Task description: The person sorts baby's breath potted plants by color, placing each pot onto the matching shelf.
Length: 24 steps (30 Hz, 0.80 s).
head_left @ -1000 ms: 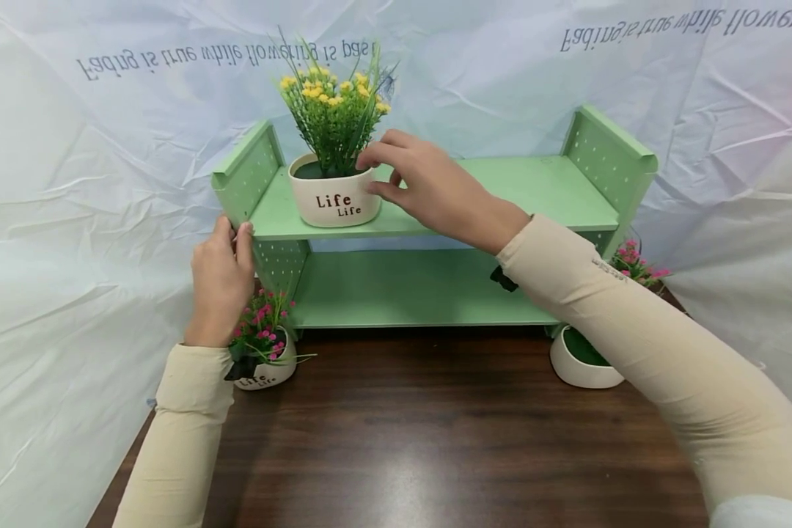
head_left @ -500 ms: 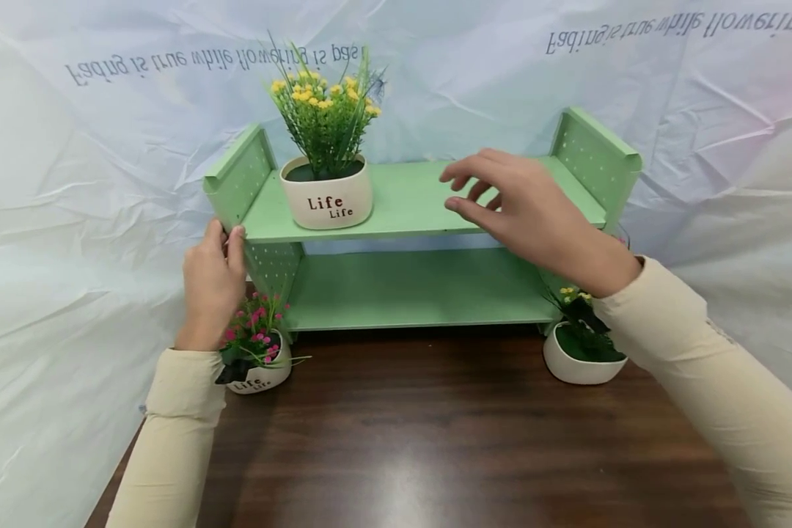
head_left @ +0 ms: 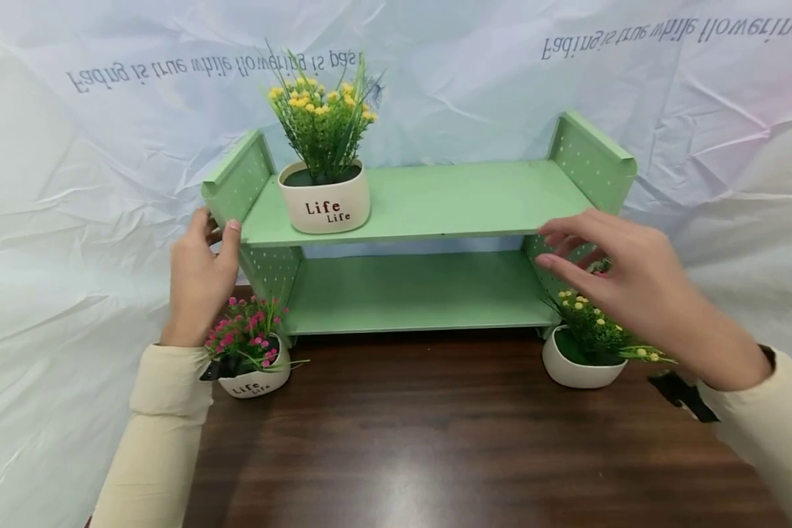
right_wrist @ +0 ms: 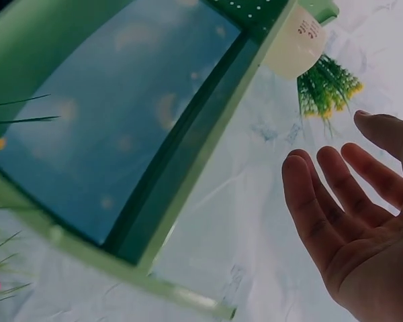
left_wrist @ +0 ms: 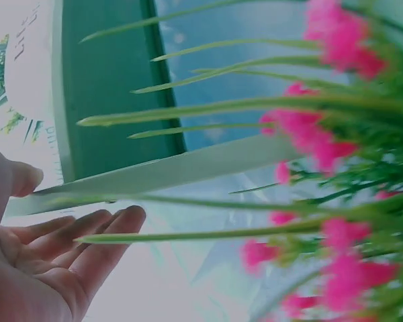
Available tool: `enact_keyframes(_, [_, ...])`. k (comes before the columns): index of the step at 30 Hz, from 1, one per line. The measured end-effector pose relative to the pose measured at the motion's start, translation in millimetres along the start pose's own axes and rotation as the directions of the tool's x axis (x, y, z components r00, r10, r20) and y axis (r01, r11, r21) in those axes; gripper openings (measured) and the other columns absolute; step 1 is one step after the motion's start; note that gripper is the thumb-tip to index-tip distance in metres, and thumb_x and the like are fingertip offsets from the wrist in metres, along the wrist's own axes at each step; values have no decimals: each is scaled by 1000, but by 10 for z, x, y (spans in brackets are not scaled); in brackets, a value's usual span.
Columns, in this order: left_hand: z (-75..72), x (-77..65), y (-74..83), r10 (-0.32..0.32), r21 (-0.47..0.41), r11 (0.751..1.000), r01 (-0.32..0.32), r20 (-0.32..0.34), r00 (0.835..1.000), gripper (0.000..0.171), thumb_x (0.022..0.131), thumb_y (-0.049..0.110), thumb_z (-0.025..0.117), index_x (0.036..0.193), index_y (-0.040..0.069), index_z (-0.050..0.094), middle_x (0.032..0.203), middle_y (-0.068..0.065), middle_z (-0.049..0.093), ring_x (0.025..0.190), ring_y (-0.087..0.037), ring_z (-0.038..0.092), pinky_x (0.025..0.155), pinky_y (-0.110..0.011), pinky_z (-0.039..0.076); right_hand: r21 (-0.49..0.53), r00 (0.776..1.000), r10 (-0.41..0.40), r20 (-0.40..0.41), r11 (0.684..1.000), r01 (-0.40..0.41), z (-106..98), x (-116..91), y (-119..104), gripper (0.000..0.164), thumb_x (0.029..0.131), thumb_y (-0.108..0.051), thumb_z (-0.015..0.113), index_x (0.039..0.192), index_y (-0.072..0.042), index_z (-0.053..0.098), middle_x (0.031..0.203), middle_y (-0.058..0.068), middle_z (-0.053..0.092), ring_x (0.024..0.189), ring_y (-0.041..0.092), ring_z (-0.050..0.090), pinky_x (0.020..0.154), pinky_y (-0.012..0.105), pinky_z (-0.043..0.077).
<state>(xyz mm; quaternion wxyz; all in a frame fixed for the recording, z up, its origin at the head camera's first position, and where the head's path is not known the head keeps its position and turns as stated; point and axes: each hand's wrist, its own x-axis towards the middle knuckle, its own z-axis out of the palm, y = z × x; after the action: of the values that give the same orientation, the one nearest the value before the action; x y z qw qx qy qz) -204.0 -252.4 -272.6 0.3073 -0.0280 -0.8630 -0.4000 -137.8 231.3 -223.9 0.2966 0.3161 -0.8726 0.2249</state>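
I'm watching from far away, and I see a green shelf (head_left: 475, 194) on the brown table (head_left: 396, 447), with its long way going left to right. The left hand (head_left: 201, 282) is by the shelf's front left corner. Its thumb is on one side of the left side wall (head_left: 237, 172) and its fingers are on the other, quite straight and loose, not squeezing. I can't tell if they touch. The right hand (head_left: 640, 282) is out past the front right corner, fingers a bit bent and spread, with nothing in them. So the left hand is nearer to the shelf, and the shelf lies inward and forward from the right fingers.

The pot of yellow flowers (head_left: 326, 205) stands up straight on the top board, near its left end and close to the front edge. Its long side runs along that edge. The left hand is closer to it too.

One second ago, the right fingers were at this pot's rim. Now they are well apart from it. The left fingers were tucked tighter around the shelf's corner and now look looser.
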Motion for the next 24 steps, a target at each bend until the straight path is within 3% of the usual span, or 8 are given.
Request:
enact_keyframes(5, [-1,82,36,3,-26,1000,-3,-31,1000,42,111,29,52,146,6,57,143,-18,65,118,-41,70,99,-54,59,2,996,84,-9,996,-84,-74,-295,97,38,82,5,87,115,-11,78,101,-6,73,85,-14,60,72,4,51])
enact_keyframes(13, [13,186,61,22,-1,1000,-22,-49,999,39,111,30,49,136,2,59,139,-17,68,116,-40,72,96,-50,62,-24,982,188,29,982,-187,-64,-727,275,33,82,3,87,107,-19,80,93,-8,75,73,-12,60,62,7,51])
enact_keyframes(16, [-1,193,35,35,16,999,-34,-44,998,39,110,28,50,138,3,60,135,-20,69,113,-41,73,91,-34,64,12,971,230,65,973,-231,-14,-908,281,31,86,0,85,108,-22,79,91,-10,75,65,-9,62,58,9,52])
enact_keyframes(19, [-38,190,-9,46,2,999,-46,-42,998,38,109,28,53,138,5,63,131,-21,71,99,-15,78,79,-14,60,91,961,244,128,962,-256,87,-1102,270,33,89,2,82,111,-22,77,89,-12,73,57,-4,62,54,12,53])
enact_keyframes(21, [-58,190,-34,53,-35,998,-55,-39,998,37,108,26,55,138,7,66,129,-22,72,87,4,74,71,-6,55,173,949,248,196,944,-283,173,-1252,286,34,90,4,80,112,-21,76,88,-12,72,55,-1,62,51,16,54])
enact_keyframes(23, [-59,194,-47,64,-72,995,-66,-34,997,36,107,24,58,137,7,68,128,-24,72,78,19,64,67,-4,54,206,919,279,280,917,-342,243,-1420,339,32,93,2,78,114,-22,75,91,-13,72,55,1,61,49,20,54])
enact_keyframes(24, [-54,197,-50,68,-89,994,-70,-29,997,36,106,23,58,137,8,69,128,-24,71,75,21,63,65,-4,54,204,901,300,315,905,-373,272,-1504,377,30,94,-1,77,115,-22,75,93,-14,71,54,2,60,49,22,53])
